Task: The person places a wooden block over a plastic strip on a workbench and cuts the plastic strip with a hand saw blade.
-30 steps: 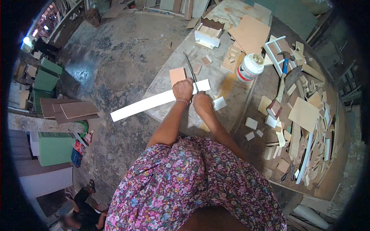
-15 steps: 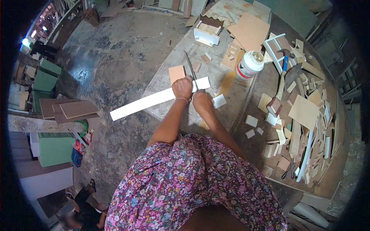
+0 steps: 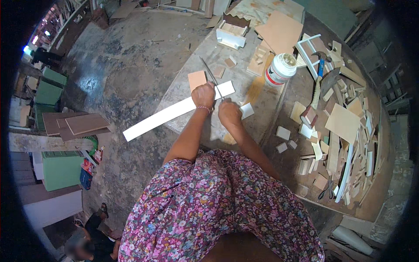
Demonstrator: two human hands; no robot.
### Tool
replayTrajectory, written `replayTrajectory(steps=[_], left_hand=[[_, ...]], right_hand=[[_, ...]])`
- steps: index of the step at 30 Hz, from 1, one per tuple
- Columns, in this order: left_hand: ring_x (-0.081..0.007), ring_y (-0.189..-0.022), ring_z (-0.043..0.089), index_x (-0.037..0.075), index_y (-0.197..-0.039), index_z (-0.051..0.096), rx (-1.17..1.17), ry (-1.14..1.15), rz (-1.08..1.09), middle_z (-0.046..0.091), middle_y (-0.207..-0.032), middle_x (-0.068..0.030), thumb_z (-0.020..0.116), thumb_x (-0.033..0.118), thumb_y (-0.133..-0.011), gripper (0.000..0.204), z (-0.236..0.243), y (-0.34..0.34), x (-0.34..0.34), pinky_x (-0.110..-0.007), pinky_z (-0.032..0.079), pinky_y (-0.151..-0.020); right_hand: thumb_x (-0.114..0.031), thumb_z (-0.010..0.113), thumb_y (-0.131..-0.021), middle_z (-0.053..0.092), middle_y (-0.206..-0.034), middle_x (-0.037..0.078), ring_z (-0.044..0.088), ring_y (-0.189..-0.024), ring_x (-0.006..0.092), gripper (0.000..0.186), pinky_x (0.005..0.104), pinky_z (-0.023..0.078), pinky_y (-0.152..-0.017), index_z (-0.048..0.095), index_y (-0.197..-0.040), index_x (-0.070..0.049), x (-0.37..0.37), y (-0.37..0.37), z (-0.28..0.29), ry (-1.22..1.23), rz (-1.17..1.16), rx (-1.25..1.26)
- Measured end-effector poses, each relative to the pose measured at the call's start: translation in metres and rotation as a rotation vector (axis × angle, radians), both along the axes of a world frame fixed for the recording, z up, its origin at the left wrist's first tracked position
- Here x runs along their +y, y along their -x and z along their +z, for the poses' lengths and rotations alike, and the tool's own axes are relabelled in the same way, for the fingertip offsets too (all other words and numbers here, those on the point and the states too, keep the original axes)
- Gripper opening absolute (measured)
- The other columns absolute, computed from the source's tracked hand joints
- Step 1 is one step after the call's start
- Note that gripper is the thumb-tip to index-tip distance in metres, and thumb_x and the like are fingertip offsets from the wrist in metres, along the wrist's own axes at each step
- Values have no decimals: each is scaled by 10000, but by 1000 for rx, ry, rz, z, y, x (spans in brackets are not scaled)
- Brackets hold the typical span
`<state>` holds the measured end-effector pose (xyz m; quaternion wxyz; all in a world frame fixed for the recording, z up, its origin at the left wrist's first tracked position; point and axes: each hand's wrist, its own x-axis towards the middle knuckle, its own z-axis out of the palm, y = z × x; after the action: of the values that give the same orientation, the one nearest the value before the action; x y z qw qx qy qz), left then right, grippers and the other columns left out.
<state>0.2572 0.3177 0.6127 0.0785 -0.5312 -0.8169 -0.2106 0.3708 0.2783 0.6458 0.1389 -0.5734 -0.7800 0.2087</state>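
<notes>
Where the narrow saw (image 3: 207, 69) crosses the long white strip (image 3: 161, 115), both hands are close by, one on each side of the blade's near part. The strip lies on the surface (image 3: 256, 127) with its long axis slanting from lower left to upper right; its left end juts past the edge, over the floor (image 3: 126, 81), and only a short right end shows beyond the blade. The saw runs roughly square across that axis, its far tip pointing up and slightly left, away from the person

The left hand (image 3: 203, 95) is on the strip just left of the crossing, its fingers curled over the white face; whether they clamp it or only press down, I cannot tell, since the fingertips are hidden. The right hand (image 3: 230, 113) sits at the near side of the strip, below its right end, with the fingers closed together round the near end of the saw, whose handle is covered by the hand. Of the two, the left hand is the nearer to the strip's long part, the right to its short end

A tan square panel (image 3: 196, 79) lies just past the left hand, and a white square piece (image 3: 247, 110) is just beside the right hand, on its right
</notes>
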Motion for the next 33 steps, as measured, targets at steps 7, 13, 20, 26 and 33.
replayTrajectory(steps=[7, 13, 20, 26, 33], left_hand=[[-268, -484, 582, 55, -515, 590, -4, -11, -35, 571, -530, -148, 424, 253, -804, 388, 1, 0, -4, -366, 466, -489], [-265, -486, 583, 58, -508, 586, -16, -17, -54, 574, -534, -147, 422, 251, -806, 390, 6, -5, -2, -364, 468, -496], [-295, -493, 574, 48, -536, 589, -58, 13, -9, 567, -545, -157, 401, 274, -835, 419, -1, 3, -3, -387, 457, -486], [-288, -480, 571, 48, -525, 585, -24, -34, -96, 565, -537, -158, 416, 271, -823, 409, 4, -1, -4, -381, 458, -485], [-284, -501, 576, 49, -532, 587, -22, -3, -31, 570, -549, -155, 411, 271, -824, 407, 2, 1, -3, -387, 458, -497]], right_hand=[[-141, 401, -804, 578, -787, 265, 572, -764, 411, 248, 471, 450, -669, 465, -944, 54, -11, -3, 5, 98, -89, 81], [-162, 398, -833, 569, -699, 256, 571, -687, 407, 217, 475, 444, -636, 427, -873, 49, 14, 9, 0, 30, -22, -3], [-116, 378, -796, 586, -749, 241, 588, -714, 389, 219, 449, 466, -661, 468, -897, 55, -13, 0, 5, 24, -22, -4], [-140, 375, -811, 571, -705, 263, 579, -695, 400, 211, 473, 453, -606, 465, -839, 49, 19, 15, 0, 6, -28, 29], [-169, 366, -818, 570, -701, 269, 582, -671, 400, 235, 482, 454, -595, 468, -851, 41, -11, 0, -7, -45, -15, 23]])
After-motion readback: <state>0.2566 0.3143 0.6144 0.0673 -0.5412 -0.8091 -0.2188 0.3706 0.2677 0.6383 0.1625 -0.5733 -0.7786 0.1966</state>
